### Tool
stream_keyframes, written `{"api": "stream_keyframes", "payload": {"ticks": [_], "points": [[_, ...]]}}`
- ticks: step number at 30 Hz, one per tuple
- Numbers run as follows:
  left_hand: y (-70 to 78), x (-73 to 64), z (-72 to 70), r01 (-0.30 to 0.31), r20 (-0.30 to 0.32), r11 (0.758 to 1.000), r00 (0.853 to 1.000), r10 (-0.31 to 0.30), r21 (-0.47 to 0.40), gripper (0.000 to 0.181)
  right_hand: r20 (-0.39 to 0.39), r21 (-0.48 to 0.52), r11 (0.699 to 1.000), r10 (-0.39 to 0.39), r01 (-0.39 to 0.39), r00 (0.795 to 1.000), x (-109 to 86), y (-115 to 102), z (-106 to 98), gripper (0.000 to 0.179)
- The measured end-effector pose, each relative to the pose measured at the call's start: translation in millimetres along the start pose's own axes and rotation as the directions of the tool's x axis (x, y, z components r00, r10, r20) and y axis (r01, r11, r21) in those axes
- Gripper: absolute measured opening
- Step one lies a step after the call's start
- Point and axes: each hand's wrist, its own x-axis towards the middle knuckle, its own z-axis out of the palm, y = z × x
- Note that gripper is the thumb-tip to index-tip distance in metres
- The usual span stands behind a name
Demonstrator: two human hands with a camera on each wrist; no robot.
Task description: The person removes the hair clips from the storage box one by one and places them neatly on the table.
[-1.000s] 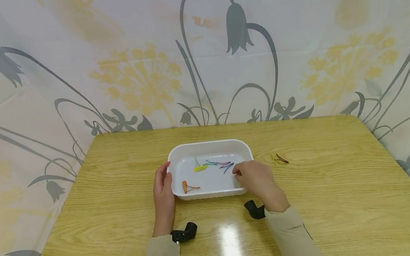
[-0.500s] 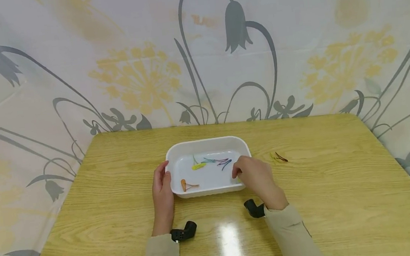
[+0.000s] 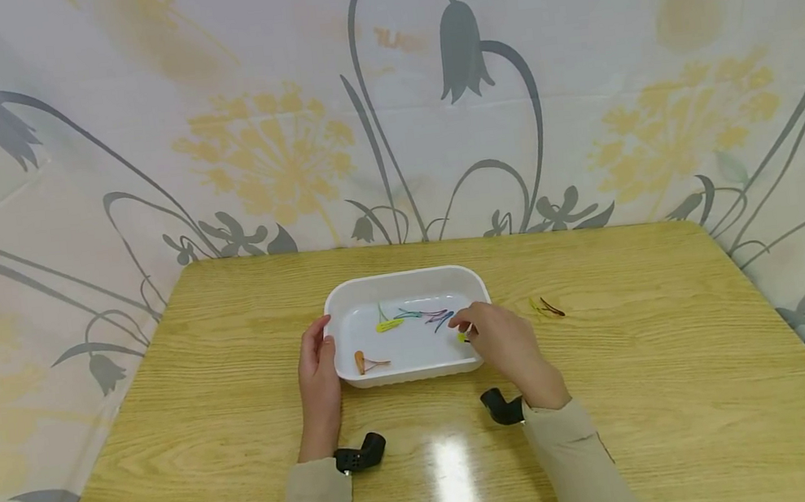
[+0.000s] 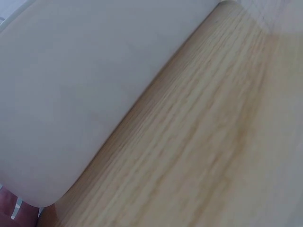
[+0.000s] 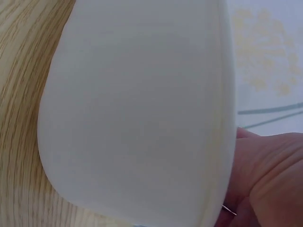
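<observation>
My left hand [image 3: 320, 374] holds the left end of a white plastic tray [image 3: 416, 375], fingers at its outer wall and rim. In the left wrist view, the fingers [image 4: 19, 213] show at the tray's corner. My right hand [image 3: 503, 338] reaches over the tray's right side and pinches a yellow hair clip [image 3: 461, 337]; a small dark piece shows beside it, and the rest is hidden by the fingers. Inside the tray lie an orange hair clip [image 3: 360, 362], another yellow clip [image 3: 390, 326], a teal one [image 3: 407, 313] and a blue one [image 3: 443, 320], with pink-purple beside these.
On the wooden table [image 3: 678, 353], right of the tray, lie a dark red hair clip [image 3: 552, 307] and a yellow one [image 3: 536, 306]. A flower-printed cloth [image 3: 403, 120] hangs behind the table's back edge. Black wrist cameras [image 3: 361, 453] sit near both cuffs.
The right hand has lifted slightly and its fingers have parted, so the yellow clip under them now shows. The tray has shifted a little up and left in view. The left hand keeps its hold.
</observation>
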Motion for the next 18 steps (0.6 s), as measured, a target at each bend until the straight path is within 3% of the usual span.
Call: {"api": "stream_keyframes", "payload": {"ticks": [18], "points": [[1.4, -0.3, -1.0, 0.0, 0.012, 1.0, 1.0, 0.0, -0.004, 0.03, -0.029, 0.089, 0.991, -0.092, 0.095, 0.995, 1.7, 5.7, -8.3, 0.029]]}}
